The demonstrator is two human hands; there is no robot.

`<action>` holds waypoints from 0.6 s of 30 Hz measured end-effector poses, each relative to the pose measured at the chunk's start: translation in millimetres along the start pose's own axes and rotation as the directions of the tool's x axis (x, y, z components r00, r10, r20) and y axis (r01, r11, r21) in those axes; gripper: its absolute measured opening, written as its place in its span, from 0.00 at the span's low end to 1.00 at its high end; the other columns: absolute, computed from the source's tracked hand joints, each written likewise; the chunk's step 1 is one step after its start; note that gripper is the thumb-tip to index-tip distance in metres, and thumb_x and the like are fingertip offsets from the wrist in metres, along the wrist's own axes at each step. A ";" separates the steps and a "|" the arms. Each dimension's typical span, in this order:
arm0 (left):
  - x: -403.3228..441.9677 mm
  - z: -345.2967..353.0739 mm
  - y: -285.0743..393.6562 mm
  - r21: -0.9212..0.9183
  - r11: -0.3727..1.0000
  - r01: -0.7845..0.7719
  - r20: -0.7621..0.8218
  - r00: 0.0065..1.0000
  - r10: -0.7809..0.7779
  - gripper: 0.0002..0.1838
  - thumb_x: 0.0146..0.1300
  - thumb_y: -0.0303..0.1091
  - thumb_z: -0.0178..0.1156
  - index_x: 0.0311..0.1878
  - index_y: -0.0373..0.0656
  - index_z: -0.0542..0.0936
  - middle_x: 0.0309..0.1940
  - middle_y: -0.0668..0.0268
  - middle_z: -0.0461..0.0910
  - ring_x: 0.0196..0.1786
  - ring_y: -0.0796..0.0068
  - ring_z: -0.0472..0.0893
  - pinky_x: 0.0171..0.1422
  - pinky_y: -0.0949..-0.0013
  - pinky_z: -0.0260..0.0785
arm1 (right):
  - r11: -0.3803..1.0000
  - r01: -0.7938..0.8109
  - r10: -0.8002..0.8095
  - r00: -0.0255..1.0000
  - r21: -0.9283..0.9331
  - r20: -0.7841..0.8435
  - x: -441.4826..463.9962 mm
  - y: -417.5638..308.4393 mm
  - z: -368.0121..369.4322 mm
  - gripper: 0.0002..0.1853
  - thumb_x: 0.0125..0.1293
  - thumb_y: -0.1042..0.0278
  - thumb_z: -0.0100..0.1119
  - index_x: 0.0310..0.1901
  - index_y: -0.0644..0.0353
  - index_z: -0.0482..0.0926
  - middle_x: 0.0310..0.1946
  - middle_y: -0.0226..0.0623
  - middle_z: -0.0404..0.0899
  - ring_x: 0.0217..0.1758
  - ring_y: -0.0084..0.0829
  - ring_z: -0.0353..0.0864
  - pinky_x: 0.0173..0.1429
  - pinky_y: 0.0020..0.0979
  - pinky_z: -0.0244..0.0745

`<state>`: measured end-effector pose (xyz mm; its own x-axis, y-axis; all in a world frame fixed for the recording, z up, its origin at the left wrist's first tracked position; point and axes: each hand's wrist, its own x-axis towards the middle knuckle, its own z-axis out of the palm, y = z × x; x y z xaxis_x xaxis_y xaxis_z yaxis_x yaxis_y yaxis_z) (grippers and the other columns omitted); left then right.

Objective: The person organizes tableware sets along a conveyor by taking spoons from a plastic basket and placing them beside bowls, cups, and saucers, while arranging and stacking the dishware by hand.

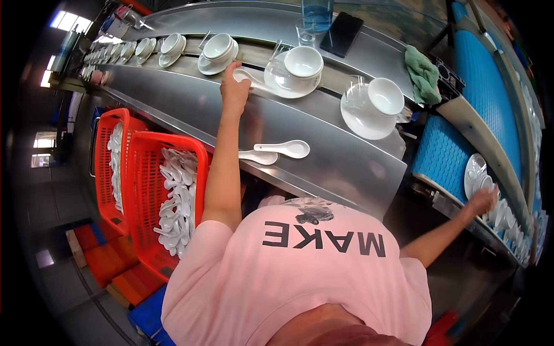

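Note:
My left hand [235,91] reaches over the steel counter, its fingers closed on a white soup spoon [247,77]. The spoon's handle runs toward a saucer [276,81] carrying a white bowl [303,61] and a small glass. Far to the right, my right hand [483,202] is closed at the near edge of a white dish set [475,173], beside the blue conveyor belt; its fingertips are partly hidden. Two more white soup spoons lie near the counter's front edge, the upper spoon [291,149] overlapping the lower spoon [262,157].
A row of dish sets [219,47] stretches left along a track. At left, red baskets [134,173] hold many white spoons [176,202]. A phone [341,34], a blue-tinted container [317,14] and a green cloth [422,75] rest at the back. The blue belt [487,86] rises at right.

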<state>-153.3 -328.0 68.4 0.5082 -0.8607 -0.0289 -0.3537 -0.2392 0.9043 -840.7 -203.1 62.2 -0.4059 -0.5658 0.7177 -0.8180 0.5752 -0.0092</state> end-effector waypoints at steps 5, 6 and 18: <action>23.0 9.5 -41.9 0.234 0.967 -0.104 -0.090 0.988 0.128 0.11 0.48 0.32 0.60 0.32 0.36 0.73 0.26 0.57 0.77 0.26 0.64 0.77 0.33 0.63 0.68 | 0.944 -0.219 0.312 0.838 -0.246 0.449 -3.3 94.6 18.6 0.24 0.59 0.52 0.47 0.39 0.70 0.76 0.37 0.55 0.76 0.40 0.51 0.76 0.45 0.46 0.68; 26.9 12.7 -48.4 0.309 0.941 -0.141 -0.069 0.983 0.170 0.10 0.48 0.33 0.60 0.30 0.36 0.74 0.26 0.56 0.77 0.27 0.62 0.77 0.35 0.62 0.68 | 0.965 -0.167 0.253 0.781 -0.200 0.571 2.0 106.0 26.5 0.25 0.59 0.50 0.47 0.38 0.71 0.76 0.37 0.57 0.76 0.38 0.52 0.76 0.43 0.46 0.68; -105.4 25.6 25.9 0.053 0.791 -0.610 0.852 0.440 0.282 0.10 0.46 0.34 0.62 0.33 0.41 0.77 0.31 0.60 0.75 0.36 0.62 0.75 0.40 0.64 0.67 | 0.507 -0.689 -0.055 0.573 0.518 0.817 -7.7 28.7 16.1 0.27 0.48 0.67 0.60 0.52 0.63 0.68 0.40 0.34 0.74 0.41 0.29 0.74 0.45 0.27 0.70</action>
<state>-236.1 -255.0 84.0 -0.5454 -0.8294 -0.1207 -0.6314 0.3119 0.7100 -867.6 -191.8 45.2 -0.5208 -0.8391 -0.1571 -0.3461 0.3757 -0.8597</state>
